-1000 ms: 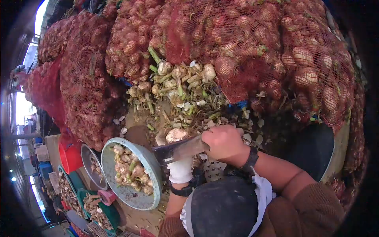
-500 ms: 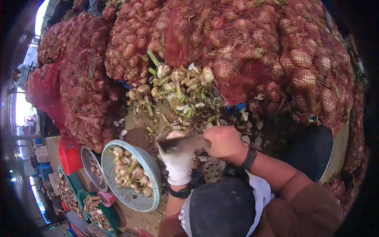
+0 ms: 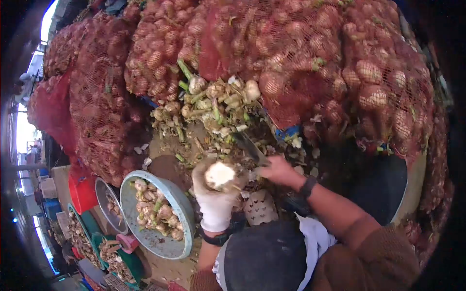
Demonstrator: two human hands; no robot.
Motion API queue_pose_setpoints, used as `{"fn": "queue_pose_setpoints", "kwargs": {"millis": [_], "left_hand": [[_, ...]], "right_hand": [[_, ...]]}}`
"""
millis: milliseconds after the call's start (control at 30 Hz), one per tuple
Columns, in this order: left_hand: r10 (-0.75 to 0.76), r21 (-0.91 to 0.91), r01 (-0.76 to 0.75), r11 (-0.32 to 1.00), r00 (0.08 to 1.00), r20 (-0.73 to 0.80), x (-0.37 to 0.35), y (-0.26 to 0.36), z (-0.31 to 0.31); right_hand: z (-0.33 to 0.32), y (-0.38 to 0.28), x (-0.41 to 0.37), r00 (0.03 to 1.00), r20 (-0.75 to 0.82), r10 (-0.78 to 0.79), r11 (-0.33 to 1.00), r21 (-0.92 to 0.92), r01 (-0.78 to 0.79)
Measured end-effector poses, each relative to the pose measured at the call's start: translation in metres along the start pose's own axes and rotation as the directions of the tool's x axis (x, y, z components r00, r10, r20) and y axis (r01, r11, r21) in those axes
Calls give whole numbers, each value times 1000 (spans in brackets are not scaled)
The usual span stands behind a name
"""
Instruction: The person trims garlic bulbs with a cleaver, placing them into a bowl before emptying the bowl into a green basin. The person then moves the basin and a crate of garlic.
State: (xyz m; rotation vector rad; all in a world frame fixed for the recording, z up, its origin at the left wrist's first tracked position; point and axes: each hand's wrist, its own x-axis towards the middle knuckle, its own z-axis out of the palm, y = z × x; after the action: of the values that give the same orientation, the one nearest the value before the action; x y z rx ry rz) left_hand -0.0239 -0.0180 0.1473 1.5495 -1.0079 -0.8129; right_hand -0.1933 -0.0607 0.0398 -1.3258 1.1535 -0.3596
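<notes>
My left hand (image 3: 212, 206), in a white glove, is closed around a garlic bulb (image 3: 220, 175) whose pale, bare face points up. My right hand (image 3: 280, 171) grips a knife (image 3: 250, 147) by its handle; the dark blade slants up and left, apart from the bulb. Beyond the blade lies a heap of garlic bulbs (image 3: 213, 99) with green stems, amid cut stalks and loose skins. To the left of my gloved hand stands a pale blue basin (image 3: 130, 213) with several garlic bulbs in it.
Red mesh sacks (image 3: 296, 58) full of bulbs form a wall along the far side. At left are a red tub (image 3: 82, 191), a grey basin (image 3: 104, 203) and green trays (image 3: 94, 237) of garlic. A dark round container (image 3: 383, 189) stands on the right.
The knife has swung away from the bulb, up and to the right, with its blade turned outward. The bulb's pale face now shows in my left hand.
</notes>
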Motion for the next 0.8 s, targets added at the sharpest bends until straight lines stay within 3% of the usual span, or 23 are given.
{"fn": "queue_pose_setpoints", "kwargs": {"millis": [33,67,133,167,200,233,267,300,333,367,400,433,467,500,533,567,600,633,667,700,733,800], "left_hand": [[245,294,-262,919,965,93,0,-11,-2],[298,250,-341,906,934,196,-4,-15,-2],[38,-24,-33,999,966,255,-13,-20,-3],[-194,-280,280,918,934,299,-13,-14,-6],[-381,-490,543,682,835,397,-10,-9,-11],[-490,-274,669,691,712,503,0,-36,-22],[-532,-44,583,811,766,361,-4,-20,-14],[-456,-28,497,867,816,356,-2,-21,-10],[-378,-10,409,913,854,357,-1,-23,-9],[-385,-7,415,910,851,358,-3,-17,-13],[-311,219,271,937,934,175,-6,-1,-23],[-165,447,139,883,986,20,-6,15,-34],[-59,483,139,864,983,-176,-9,25,-52],[175,645,-58,762,977,-119,-5,27,-88],[310,632,-51,773,900,-306,-1,39,-94],[639,996,85,-40,768,-40,7,43,-111],[621,996,80,-44,783,-36,7,39,-107],[513,941,-126,314,857,-57,26,46,-85],[416,718,-271,641,909,-28,49,52,-61],[546,699,-449,556,832,100,73,23,-39],[500,620,-577,531,805,319,99,22,-4],[420,583,-655,481,755,503,141,-17,71]], "right_hand": [[5,-33,8,985,69,157,973,158,-167],[6,-33,19,974,118,-195,958,237,163],[1,-66,15,951,122,-284,895,390,217],[-3,-88,4,948,134,-290,894,391,218],[-7,-113,-8,990,42,-137,926,361,113],[-7,-124,-14,998,-53,21,940,341,-2],[6,-119,-9,965,-147,-219,931,265,251],[2,-111,-13,931,-130,-341,940,-38,339],[-5,-103,-18,890,-81,-448,854,-333,400],[-9,-94,-13,894,-107,-436,832,-427,354],[-11,-77,-7,895,-139,-424,803,-514,301],[-22,-40,-2,975,-113,-190,835,-542,100],[-38,-10,9,994,-100,40,810,-579,-91],[-48,-1,13,993,-113,22,805,-587,-84],[-54,8,12,969,-246,35,912,-389,-132],[-55,10,3,928,-360,97,974,-159,-164],[-49,9,-1,928,-353,119,970,-157,-184],[-45,-12,4,911,-406,75,992,-62,-109],[-44,-30,13,885,-466,21,1000,23,-12],[-43,-38,16,867,-496,44,999,5,-48],[-45,-42,15,863,-503,35,999,-4,-43],[-47,-43,3,867,-496,-45,997,26,67]]}}
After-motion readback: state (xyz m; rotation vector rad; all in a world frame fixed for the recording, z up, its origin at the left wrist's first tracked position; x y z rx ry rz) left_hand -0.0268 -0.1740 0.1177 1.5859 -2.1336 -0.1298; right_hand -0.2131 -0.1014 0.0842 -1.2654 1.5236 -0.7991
